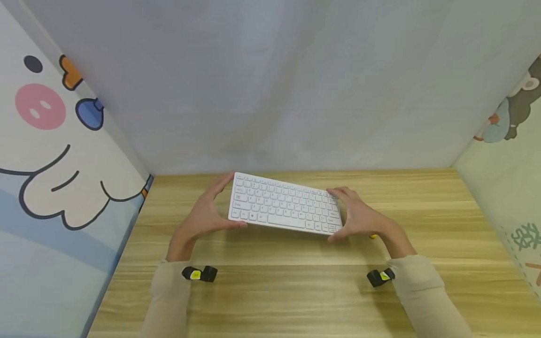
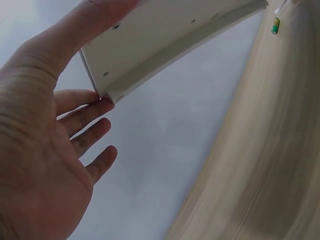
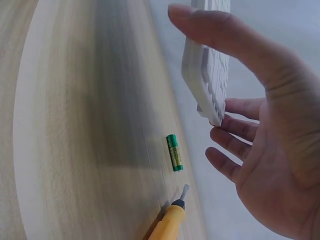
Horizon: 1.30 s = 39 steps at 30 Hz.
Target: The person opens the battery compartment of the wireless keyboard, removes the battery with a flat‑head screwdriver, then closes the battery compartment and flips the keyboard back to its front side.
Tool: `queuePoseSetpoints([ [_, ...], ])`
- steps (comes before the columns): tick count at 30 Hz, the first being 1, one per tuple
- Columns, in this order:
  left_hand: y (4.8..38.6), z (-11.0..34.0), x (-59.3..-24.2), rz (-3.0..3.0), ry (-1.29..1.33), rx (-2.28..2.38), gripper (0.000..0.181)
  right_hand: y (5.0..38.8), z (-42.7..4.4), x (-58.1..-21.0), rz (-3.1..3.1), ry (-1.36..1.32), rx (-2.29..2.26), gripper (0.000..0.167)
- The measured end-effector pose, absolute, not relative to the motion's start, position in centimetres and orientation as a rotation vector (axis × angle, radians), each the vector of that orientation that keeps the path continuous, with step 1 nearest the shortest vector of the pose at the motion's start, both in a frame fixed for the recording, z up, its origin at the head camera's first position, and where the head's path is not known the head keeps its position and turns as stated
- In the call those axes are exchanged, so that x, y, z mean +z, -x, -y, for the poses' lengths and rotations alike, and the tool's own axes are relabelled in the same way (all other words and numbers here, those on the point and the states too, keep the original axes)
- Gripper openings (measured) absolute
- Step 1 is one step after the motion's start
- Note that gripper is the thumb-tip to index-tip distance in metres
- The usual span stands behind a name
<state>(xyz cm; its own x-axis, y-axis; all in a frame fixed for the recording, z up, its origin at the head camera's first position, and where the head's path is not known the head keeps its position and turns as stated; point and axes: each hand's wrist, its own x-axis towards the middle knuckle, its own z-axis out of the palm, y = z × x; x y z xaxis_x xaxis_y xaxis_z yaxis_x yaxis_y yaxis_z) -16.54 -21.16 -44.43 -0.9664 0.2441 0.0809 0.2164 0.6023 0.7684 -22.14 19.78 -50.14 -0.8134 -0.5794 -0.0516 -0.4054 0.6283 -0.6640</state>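
A white compact keyboard [image 1: 283, 202] is held up over the table by both hands, keys facing the head camera and its right end tilted lower. My left hand [image 1: 204, 213] grips the left end, thumb along the near edge and fingertips at the far corner. At the other end, my right hand [image 1: 357, 216] pinches the keyboard the same way. The left wrist view shows the keyboard's pale underside [image 2: 150, 50] with small screws. In the right wrist view, its side edge [image 3: 197, 82] sits between the thumb and fingers.
On the wooden table [image 1: 270, 291] lie a green and gold battery [image 3: 174, 152] and a screwdriver [image 3: 170, 222] with a yellow-orange handle, near the right hand. A grey wall [image 1: 270, 84] stands behind the table, with cartoon-printed panels at both sides.
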Motion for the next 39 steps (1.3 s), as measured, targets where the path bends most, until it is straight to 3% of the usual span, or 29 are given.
queuePoseSetpoints([
  [19, 16.7, 22.5, -50.7, -2.665, -0.207, 1.151, 0.127, 22.6, -19.1, -51.0, -2.689, 0.828, -0.719, 0.134],
  [39, 16.6, 22.0, -53.1, -2.671, -0.179, 1.035, 0.129, 22.8, -18.3, -52.5, -2.727, 0.874, -0.568, 0.135],
])
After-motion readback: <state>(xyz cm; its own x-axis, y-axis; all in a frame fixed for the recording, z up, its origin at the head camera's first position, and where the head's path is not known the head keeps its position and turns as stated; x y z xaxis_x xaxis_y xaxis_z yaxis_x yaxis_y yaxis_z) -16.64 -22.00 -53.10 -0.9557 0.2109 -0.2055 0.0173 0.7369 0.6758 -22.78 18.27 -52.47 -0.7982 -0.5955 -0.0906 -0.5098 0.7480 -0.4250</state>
